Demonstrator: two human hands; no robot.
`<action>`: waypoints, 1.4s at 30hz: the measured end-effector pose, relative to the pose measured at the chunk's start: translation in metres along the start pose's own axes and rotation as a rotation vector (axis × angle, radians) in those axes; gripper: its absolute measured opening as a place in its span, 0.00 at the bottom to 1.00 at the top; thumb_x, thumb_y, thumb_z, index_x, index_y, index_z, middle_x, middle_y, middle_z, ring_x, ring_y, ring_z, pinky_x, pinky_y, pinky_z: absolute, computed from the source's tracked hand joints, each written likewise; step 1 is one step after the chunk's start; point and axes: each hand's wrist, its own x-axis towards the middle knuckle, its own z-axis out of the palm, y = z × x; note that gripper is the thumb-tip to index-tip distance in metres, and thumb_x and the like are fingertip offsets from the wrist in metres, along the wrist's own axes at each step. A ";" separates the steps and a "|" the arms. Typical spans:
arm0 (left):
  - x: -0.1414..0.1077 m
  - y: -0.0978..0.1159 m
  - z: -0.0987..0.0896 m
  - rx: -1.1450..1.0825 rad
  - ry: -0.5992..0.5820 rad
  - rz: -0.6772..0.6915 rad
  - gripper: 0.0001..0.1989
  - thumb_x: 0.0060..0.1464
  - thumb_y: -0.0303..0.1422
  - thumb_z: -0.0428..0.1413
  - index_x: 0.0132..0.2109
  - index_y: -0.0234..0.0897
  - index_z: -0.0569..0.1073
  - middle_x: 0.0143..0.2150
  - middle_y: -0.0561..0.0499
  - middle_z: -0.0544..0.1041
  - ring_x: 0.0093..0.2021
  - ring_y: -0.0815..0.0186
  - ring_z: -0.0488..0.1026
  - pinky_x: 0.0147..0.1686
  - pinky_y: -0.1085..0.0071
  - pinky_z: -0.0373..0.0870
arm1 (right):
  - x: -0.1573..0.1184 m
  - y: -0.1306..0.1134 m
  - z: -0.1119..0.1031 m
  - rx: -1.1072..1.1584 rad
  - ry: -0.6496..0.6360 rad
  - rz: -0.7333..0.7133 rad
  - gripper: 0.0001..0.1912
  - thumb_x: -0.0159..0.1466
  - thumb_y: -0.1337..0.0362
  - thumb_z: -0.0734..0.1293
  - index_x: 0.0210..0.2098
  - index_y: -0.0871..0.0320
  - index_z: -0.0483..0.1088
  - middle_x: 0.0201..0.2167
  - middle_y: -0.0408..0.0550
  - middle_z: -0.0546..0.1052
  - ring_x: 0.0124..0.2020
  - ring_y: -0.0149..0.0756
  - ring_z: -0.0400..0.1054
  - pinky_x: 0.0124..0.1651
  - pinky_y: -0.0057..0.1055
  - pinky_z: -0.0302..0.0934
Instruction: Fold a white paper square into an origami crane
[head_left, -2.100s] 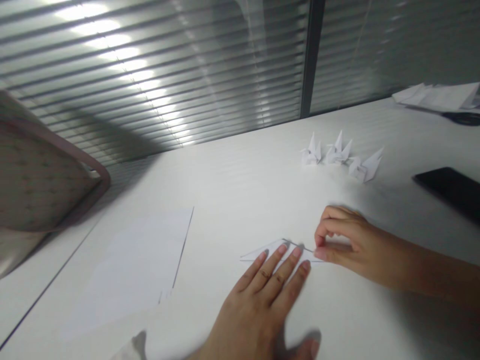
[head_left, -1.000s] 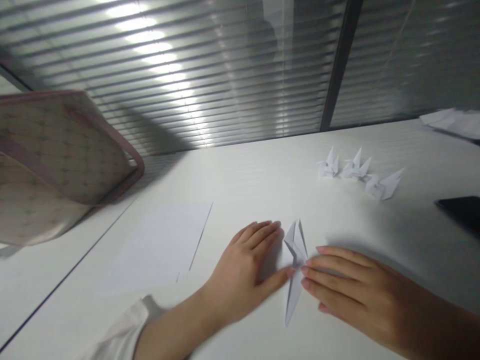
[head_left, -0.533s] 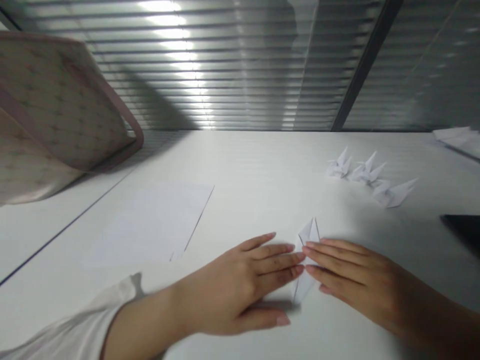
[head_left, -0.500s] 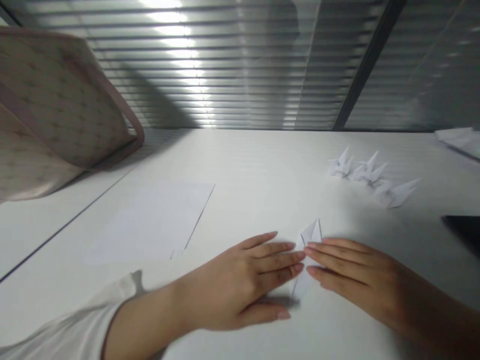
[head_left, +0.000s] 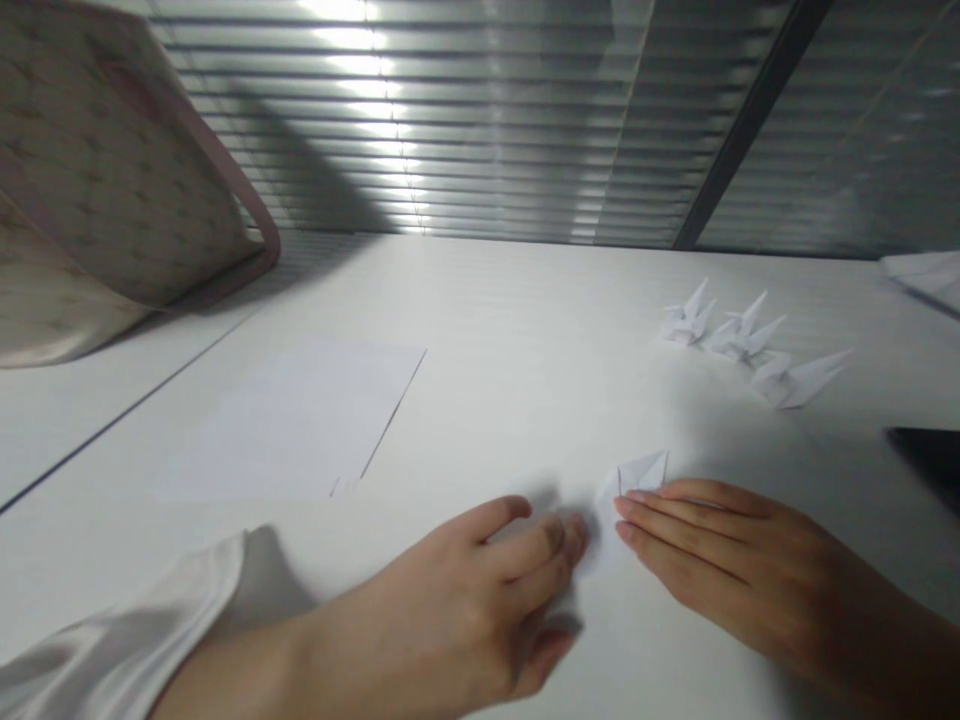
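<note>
A small folded piece of white paper [head_left: 641,470] lies on the table with its pointed end toward the back right. My right hand [head_left: 720,545] rests flat on it, fingers stretched out and side by side, covering its right part. At the paper's left edge is my left hand [head_left: 502,590], its fingers bent and loosely apart, the thumb well away from them. Its fingertips are close to the paper; whether they touch it I cannot tell. Several finished paper cranes [head_left: 739,335] stand in a slanting row farther back on the right.
White paper sheets [head_left: 292,420] lie on the left of the white table [head_left: 510,350]. A patterned bag [head_left: 112,180] stands at the back left. Window blinds [head_left: 465,120] rise behind the table. A dark flat object [head_left: 930,460] and more white paper [head_left: 926,270] are at the right edge.
My left fingers have curled and drawn off the folded paper to its left edge. The paper has turned, its tip leaning farther right. My right hand remains on it.
</note>
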 end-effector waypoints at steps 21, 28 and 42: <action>-0.021 0.013 -0.013 -0.062 -0.073 0.091 0.05 0.60 0.31 0.57 0.42 0.39 0.77 0.38 0.55 0.80 0.35 0.67 0.73 0.38 0.68 0.69 | -0.014 -0.005 0.006 0.053 -0.002 0.040 0.17 0.70 0.76 0.54 0.51 0.68 0.70 0.51 0.54 0.77 0.55 0.39 0.69 0.65 0.40 0.55; -0.003 0.006 -0.003 -0.154 -0.085 0.002 0.24 0.67 0.36 0.46 0.63 0.24 0.63 0.64 0.41 0.66 0.63 0.58 0.64 0.62 0.66 0.61 | -0.011 -0.003 0.005 0.046 0.040 0.036 0.15 0.69 0.75 0.56 0.48 0.67 0.71 0.49 0.55 0.79 0.54 0.39 0.70 0.63 0.39 0.57; 0.003 0.002 -0.003 -0.397 -0.171 -0.137 0.28 0.63 0.34 0.51 0.67 0.29 0.57 0.64 0.45 0.67 0.64 0.60 0.61 0.65 0.67 0.56 | 0.007 0.003 0.016 0.633 -0.015 0.608 0.07 0.66 0.72 0.61 0.34 0.54 0.64 0.33 0.43 0.69 0.38 0.33 0.66 0.41 0.32 0.63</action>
